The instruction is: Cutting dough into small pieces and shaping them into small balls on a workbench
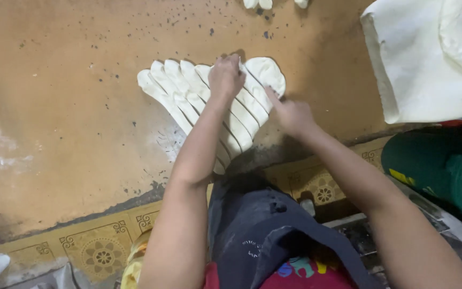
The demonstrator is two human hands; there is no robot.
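Observation:
A flat slab of white dough (180, 88), cut into several long strips fanned side by side, lies on a worn brown work surface (65, 80). My left hand (225, 76) rests fisted on the far ends of the middle strips, pressing down. My right hand (291, 113) sits at the right edge of the dough, its fingers touching the outermost strip. Whether the left hand holds a cutter is hidden.
A big white sack or dough-filled cloth (429, 59) lies at the upper right. Green bundles (445, 166) sit at the right below it. Patterned yellow tiles (102, 249) run along the surface's near edge. Small white dough pieces (258, 3) lie at the top edge.

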